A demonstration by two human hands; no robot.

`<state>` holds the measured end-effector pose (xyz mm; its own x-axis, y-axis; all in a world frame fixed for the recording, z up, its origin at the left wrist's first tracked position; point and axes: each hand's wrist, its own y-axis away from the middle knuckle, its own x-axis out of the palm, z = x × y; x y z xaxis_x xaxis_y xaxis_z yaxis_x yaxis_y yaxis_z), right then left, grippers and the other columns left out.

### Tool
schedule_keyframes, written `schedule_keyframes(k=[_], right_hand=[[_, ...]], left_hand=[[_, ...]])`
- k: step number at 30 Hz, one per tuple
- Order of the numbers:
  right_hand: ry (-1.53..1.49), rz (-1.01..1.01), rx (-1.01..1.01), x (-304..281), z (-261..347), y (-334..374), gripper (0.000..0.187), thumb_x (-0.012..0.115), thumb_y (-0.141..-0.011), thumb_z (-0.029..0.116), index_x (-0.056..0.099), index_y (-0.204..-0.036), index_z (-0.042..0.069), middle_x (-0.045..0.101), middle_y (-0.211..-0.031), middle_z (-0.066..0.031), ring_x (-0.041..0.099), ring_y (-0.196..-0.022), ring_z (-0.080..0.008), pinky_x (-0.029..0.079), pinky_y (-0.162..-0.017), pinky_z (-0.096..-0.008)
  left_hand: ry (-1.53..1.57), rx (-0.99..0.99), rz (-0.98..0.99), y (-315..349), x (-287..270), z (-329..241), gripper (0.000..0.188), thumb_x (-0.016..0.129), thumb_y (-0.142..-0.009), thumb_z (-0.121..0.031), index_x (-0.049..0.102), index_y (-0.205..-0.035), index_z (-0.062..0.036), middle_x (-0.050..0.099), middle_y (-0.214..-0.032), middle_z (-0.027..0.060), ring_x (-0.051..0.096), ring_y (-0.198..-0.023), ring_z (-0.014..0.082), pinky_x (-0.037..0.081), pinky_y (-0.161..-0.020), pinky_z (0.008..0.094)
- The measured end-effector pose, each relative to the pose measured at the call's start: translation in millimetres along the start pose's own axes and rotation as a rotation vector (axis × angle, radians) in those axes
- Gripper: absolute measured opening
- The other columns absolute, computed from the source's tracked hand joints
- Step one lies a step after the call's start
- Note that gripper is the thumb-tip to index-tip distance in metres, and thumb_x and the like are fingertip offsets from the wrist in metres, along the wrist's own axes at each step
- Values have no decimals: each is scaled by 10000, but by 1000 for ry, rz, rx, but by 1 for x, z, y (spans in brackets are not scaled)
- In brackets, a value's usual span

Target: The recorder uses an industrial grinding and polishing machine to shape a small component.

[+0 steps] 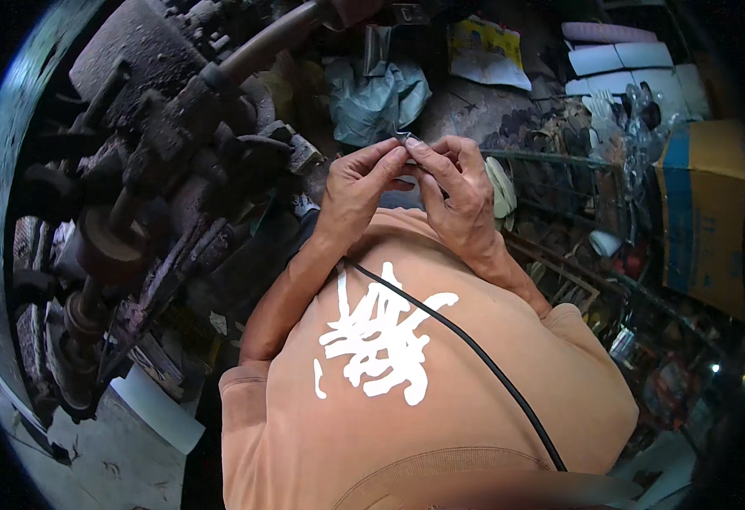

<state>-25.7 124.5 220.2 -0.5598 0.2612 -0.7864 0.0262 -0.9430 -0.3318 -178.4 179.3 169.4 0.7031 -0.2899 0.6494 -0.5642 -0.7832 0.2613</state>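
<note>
My left hand [354,189] and my right hand [461,189] meet in front of my chest, fingertips almost touching. Between thumbs and fingers they pinch a small, thin, shiny grey piece [402,134], its curved end sticking out beyond the fingertips. The fingers cover most of it, so its kind cannot be made out. Just past the hands lies a crumpled grey-green plastic bag [376,100]. A black cable [483,357] runs across the front of my orange shirt [491,408].
A dark, grimy machine [164,136] with shafts and wheels fills the left side. At right stand a metal rack [580,166] with dark pieces and a cardboard box [706,221]. White padded rolls [623,58] and a yellow printed sack [489,53] lie at the back.
</note>
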Motion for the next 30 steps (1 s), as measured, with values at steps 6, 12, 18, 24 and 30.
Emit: schedule_keyframes(k=[6,12,18,24,30], right_hand=[[190,37,50,-13,-7,-1,402,676,-809,5,667,-1187,143,540,-952,-114,575,-828,-283,500,-678,-388],[289,100,125,-17,-17,1,342,645,-835,41,676,-1159,142,545,-964,-118,572,-850,-293,495,-710,-394],[301,126,168,-18,-27,1,329,630,-844,50,680,-1157,139,547,-978,-120,568,-864,-298,490,-732,-400],[309,139,180,-21,-32,-2,322,630,-847,47,681,-1151,137,546,-982,-122,571,-870,-302,491,-731,-401],[298,139,160,-20,-37,-9,326,634,-848,45,677,-1158,139,545,-982,-125,571,-862,-304,490,-716,-401]], left_hand=[[124,-189,52,-22,5,19,282,601,-986,-177,638,-1190,14,698,-1097,138,700,-962,214,597,-811,347],[168,-325,52,-37,11,28,275,599,-986,-182,632,-1199,-11,698,-1107,109,701,-956,210,596,-797,338],[187,-408,32,-49,15,36,250,599,-984,-173,637,-1185,-29,700,-1092,93,698,-954,198,594,-783,329],[163,-427,32,-57,19,37,239,597,-985,-173,640,-1174,-32,702,-1078,85,699,-937,184,595,-767,321],[174,-410,8,-61,17,37,238,598,-986,-174,641,-1170,-30,704,-1073,90,703,-931,193,597,-761,320]])
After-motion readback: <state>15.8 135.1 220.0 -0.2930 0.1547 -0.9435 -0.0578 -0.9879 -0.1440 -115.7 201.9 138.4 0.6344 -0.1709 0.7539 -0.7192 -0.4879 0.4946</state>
